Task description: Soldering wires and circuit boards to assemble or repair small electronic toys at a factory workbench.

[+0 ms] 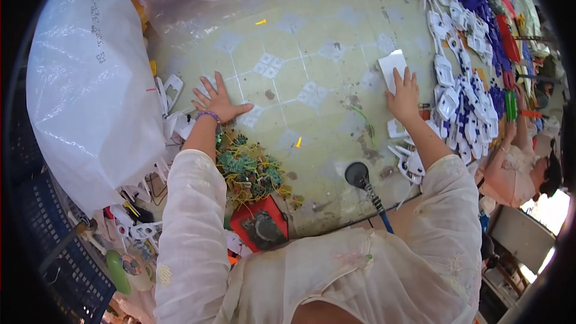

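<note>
My left hand, with a beaded bracelet at the wrist, has its fingers spread over the patterned table top. Just below it lies a tangled heap of green circuit boards with yellow wires. On the right, my right hand is stretched out flat, its fingers over the lower part of a small white card-like piece. Whether the fingers press on that piece I cannot tell. Beside this hand, white plastic parts are piled along the right side.
A big white sack fills the left side. Near me stand a red box and a round black tool head on a cable. Small yellow pieces lie on the table. Clear plastic film is at the back. A co-worker sits at the right.
</note>
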Motion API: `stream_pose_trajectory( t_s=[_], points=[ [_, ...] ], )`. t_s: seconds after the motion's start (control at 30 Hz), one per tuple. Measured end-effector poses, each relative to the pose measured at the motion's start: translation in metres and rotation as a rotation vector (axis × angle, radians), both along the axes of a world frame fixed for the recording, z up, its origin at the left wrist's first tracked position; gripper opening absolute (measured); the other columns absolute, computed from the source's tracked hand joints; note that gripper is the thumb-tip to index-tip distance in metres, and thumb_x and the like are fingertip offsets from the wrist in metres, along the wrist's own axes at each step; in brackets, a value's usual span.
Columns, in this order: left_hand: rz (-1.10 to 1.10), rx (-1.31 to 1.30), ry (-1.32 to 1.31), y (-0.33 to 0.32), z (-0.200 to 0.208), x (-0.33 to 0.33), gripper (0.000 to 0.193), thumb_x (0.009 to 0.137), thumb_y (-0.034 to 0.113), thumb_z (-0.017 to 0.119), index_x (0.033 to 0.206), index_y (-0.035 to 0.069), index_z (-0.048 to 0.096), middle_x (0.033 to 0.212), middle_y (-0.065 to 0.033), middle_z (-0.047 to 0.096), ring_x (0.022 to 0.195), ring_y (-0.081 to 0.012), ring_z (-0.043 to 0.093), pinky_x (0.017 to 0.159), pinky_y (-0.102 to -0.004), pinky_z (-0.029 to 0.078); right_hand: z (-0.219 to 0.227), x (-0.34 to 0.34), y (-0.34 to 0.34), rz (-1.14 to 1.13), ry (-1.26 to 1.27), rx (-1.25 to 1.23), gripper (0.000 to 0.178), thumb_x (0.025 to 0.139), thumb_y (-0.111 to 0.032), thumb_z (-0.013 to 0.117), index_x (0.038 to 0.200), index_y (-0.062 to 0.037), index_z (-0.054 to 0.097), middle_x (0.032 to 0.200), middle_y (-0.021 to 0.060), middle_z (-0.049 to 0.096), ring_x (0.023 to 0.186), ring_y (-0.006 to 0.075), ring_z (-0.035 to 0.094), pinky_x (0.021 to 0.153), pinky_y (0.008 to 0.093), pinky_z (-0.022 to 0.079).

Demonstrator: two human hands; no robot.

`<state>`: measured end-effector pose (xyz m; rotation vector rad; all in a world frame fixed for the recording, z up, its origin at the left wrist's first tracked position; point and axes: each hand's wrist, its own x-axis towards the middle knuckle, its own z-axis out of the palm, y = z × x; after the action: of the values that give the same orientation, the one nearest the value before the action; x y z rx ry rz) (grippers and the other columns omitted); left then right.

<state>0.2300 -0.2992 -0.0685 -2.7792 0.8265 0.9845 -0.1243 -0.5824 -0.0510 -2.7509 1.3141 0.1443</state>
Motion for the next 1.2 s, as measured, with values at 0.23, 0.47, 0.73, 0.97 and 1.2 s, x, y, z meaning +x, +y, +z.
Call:
stream_pose_trajectory(
  t_s=[0.23,0.47,0.73,0.97,1.2],
  points=[
    [-0.021,0.005,-0.035,-0.012,0.004,-0.012,0.129,0.053,0.068,0.067,0.139,0.018,-0.015,0.143,-0.0227,-0.019,0.128,-0.0511,-0.014,0.1,-0.0642,0.002,0.171,-0.113,0.096,0.063,-0.353,-0.085,0.024,0.08,-0.008,0.059,0.103,-0.0031,0.058,0.121,0.0161,0.049,0.114,0.0332,0.046,0.092,0.0372,0.038],
    [-0.185,-0.113,-0.188,0.0,0.014,-0.011,0.116,0.058,0.06,0.07,0.141,0.019,0.001,0.146,-0.018,0.0,0.134,-0.0379,0.0,0.098,-0.0651,0.012,0.219,-0.299,0.282,-0.874,-0.76,0.069,0.02,0.09,-0.016,0.051,0.099,0.0001,0.058,0.08,0.0017,0.054,0.067,0.0062,0.048,0.058,0.0195,0.041],
    [-0.306,-0.982,0.029,0.029,0.161,-0.169,0.021,0.083,0.018,0.059,0.085,-0.003,0.059,0.074,-0.008,0.06,0.07,-0.0142,0.053,0.067,-0.0264,0.041,0.125,-0.396,0.415,-1.164,-0.908,0.347,0.033,0.091,-0.021,0.049,0.119,-0.0026,0.049,0.081,0.0024,0.053,0.067,0.008,0.048,0.06,0.0217,0.042],
    [-0.345,-1.086,0.141,0.124,0.216,-0.427,0.035,0.095,0.025,0.037,0.07,0.004,0.047,0.063,-0.0032,0.044,0.056,-0.0133,0.04,0.052,-0.0275,0.033,0.101,-0.546,0.521,-1.247,-0.535,0.68,0.042,0.088,-0.032,0.053,0.116,-0.001,0.051,0.098,0.0167,0.061,0.083,0.0225,0.061,0.072,0.0311,0.047],
    [-0.845,-0.872,0.849,0.124,0.19,-0.669,0.038,0.081,-0.008,0.047,0.118,0.002,0.044,0.112,-0.0112,0.052,0.096,-0.0172,0.053,0.074,-0.0246,0.045,0.122,-0.665,0.593,-1.567,-0.554,0.529,0.047,0.083,-0.035,0.057,0.114,-0.0005,0.053,0.107,0.0187,0.058,0.093,0.0279,0.06,0.08,0.0352,0.047]
  ],
)
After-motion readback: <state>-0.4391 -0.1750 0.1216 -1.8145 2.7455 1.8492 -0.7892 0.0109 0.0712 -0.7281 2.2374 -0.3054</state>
